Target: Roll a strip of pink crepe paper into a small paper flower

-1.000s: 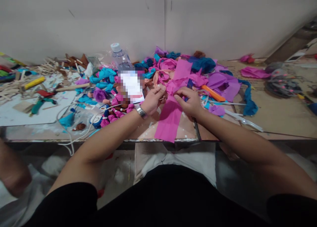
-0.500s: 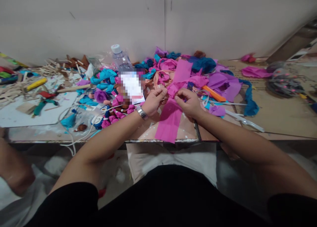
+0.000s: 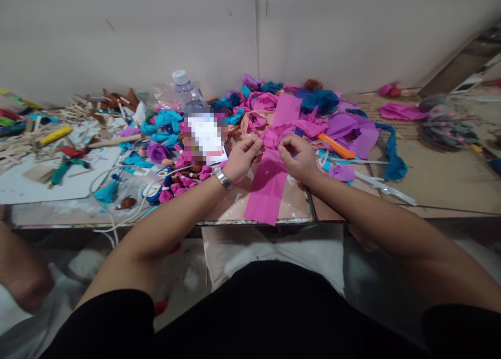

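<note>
A crumpled piece of pink crepe paper (image 3: pixel 270 139) is stretched between my two hands above the table's front middle. My left hand (image 3: pixel 241 160), with a metal bracelet at its wrist, pinches its left end. Fingers and thumb of my right hand (image 3: pixel 297 156) are closed on its right side. Beneath both hands a long flat strip of pink crepe paper (image 3: pixel 266 192) runs from the table's front edge toward the back. Just left of my left hand lies a phone (image 3: pixel 209 134) with a blurred, lit screen.
A clear bottle (image 3: pixel 188 90) stands behind the phone among blue, purple and pink paper bundles. On the right are an orange cutter (image 3: pixel 335 146), a clear plastic tool (image 3: pixel 385 188) and cardboard (image 3: pixel 442 176). Green-handled pliers (image 3: pixel 64 170) and wooden sticks lie left. Another person's arm (image 3: pixel 23 265) shows lower left.
My hands have moved slightly apart, with the crepe paper still between them. The whole view has shifted a little; the things on the table look unmoved.
</note>
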### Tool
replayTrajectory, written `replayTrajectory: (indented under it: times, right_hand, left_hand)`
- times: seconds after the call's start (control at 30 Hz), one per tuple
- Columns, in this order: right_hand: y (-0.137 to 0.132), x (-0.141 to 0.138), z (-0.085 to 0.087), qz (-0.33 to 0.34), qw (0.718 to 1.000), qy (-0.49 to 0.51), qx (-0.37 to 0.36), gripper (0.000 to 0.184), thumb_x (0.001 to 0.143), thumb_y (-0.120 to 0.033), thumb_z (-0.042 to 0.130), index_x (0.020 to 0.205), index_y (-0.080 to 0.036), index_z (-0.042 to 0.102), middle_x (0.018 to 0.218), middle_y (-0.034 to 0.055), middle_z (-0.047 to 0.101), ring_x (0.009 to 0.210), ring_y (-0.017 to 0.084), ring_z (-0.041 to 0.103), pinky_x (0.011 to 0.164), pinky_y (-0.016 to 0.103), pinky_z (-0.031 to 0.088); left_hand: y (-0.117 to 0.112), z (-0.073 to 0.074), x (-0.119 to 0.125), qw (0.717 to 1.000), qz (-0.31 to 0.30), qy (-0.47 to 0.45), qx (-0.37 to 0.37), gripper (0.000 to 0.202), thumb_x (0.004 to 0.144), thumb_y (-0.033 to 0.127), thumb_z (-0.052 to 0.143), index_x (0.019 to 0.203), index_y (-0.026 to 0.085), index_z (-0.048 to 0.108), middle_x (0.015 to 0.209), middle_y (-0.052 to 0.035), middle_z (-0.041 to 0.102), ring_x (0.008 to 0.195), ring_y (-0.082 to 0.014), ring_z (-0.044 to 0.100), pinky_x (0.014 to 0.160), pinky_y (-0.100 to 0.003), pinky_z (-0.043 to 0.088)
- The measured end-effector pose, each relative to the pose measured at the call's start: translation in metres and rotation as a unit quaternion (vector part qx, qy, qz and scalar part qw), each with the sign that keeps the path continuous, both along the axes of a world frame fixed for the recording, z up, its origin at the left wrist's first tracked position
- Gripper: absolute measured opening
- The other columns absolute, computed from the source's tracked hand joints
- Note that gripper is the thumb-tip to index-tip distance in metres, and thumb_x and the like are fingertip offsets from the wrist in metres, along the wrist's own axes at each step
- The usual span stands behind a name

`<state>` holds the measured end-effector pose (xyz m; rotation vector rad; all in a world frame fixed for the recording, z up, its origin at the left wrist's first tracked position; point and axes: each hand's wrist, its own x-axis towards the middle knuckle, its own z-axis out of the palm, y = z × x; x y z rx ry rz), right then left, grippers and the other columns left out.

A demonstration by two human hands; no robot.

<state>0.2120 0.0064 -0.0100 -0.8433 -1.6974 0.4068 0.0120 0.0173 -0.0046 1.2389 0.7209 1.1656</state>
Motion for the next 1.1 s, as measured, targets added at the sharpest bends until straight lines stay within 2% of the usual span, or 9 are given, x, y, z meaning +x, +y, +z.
replayTrajectory:
  times: [0.13,0.3,0.47,0.6,0.83,0.93,1.1]
  right_hand:
    - [0.001,0.001,-0.001,-0.012,1.0,0.001,0.009,0.03,0.101,-0.047,0.064,0.083,-0.023,0.061,0.079,0.0011,0.062,0.069,0.017,0.053,0.067,0.034,0.043]
    - [0.002,0.001,0.0,-0.019,1.0,0.015,0.0,0.035,0.102,-0.053,0.062,0.083,-0.023,0.061,0.079,0.0016,0.063,0.071,0.017,0.054,0.066,0.035,0.043]
    - [-0.001,0.002,0.002,-0.005,1.0,0.002,-0.001,0.021,0.095,-0.044,0.07,0.099,-0.024,0.068,0.089,0.0021,0.07,0.07,0.016,0.057,0.068,0.034,0.05]
    - [-0.002,0.002,0.004,-0.001,1.0,-0.015,0.022,0.012,0.094,-0.036,0.07,0.092,-0.024,0.068,0.083,0.0008,0.07,0.066,0.015,0.056,0.065,0.033,0.05]
    - [-0.005,0.002,0.007,-0.012,1.0,-0.005,0.022,0.018,0.096,-0.039,0.07,0.088,-0.024,0.065,0.082,0.0015,0.069,0.069,0.017,0.058,0.068,0.035,0.051]
    - [-0.004,0.002,0.005,-0.008,1.0,0.002,0.014,0.017,0.096,-0.039,0.07,0.089,-0.024,0.064,0.083,0.0012,0.068,0.067,0.016,0.057,0.065,0.033,0.049]
    - [0.0,0.004,0.0,-0.002,1.0,-0.014,0.012,0.013,0.09,-0.032,0.076,0.094,-0.023,0.067,0.085,-0.0004,0.069,0.062,0.013,0.055,0.061,0.031,0.046]
  left_hand:
    - [-0.001,0.003,0.001,1.0,0.01,-0.008,-0.002,0.049,0.082,0.061,0.088,0.086,0.019,0.065,0.076,0.003,0.057,0.061,-0.0061,0.048,0.058,-0.021,0.038]
    - [-0.002,0.006,0.001,1.0,0.007,-0.02,-0.011,0.045,0.082,0.057,0.09,0.09,0.02,0.066,0.07,0.0048,0.054,0.06,-0.007,0.05,0.059,-0.021,0.04]
    - [0.001,0.002,-0.001,0.999,-0.027,-0.031,0.018,0.046,0.08,0.058,0.091,0.098,0.021,0.072,0.07,0.0046,0.054,0.061,-0.0079,0.051,0.06,-0.022,0.04]
    - [0.0,0.0,0.0,0.999,-0.038,-0.021,0.014,0.047,0.08,0.059,0.091,0.104,0.022,0.074,0.069,0.0047,0.054,0.061,-0.0084,0.05,0.06,-0.023,0.04]
    - [0.0,0.004,0.001,1.0,0.011,-0.013,-0.005,0.041,0.085,0.056,0.087,0.095,0.021,0.068,0.071,0.0047,0.054,0.063,-0.0082,0.051,0.062,-0.022,0.042]
    - [0.002,0.003,-0.001,1.0,0.0,-0.021,0.014,0.044,0.083,0.058,0.089,0.096,0.021,0.069,0.07,0.0048,0.054,0.062,-0.0078,0.051,0.061,-0.022,0.041]
    - [0.008,-0.007,-0.002,0.999,-0.022,0.009,0.048,0.049,0.082,0.062,0.088,0.105,0.021,0.074,0.071,0.0038,0.058,0.061,-0.0077,0.051,0.061,-0.022,0.041]
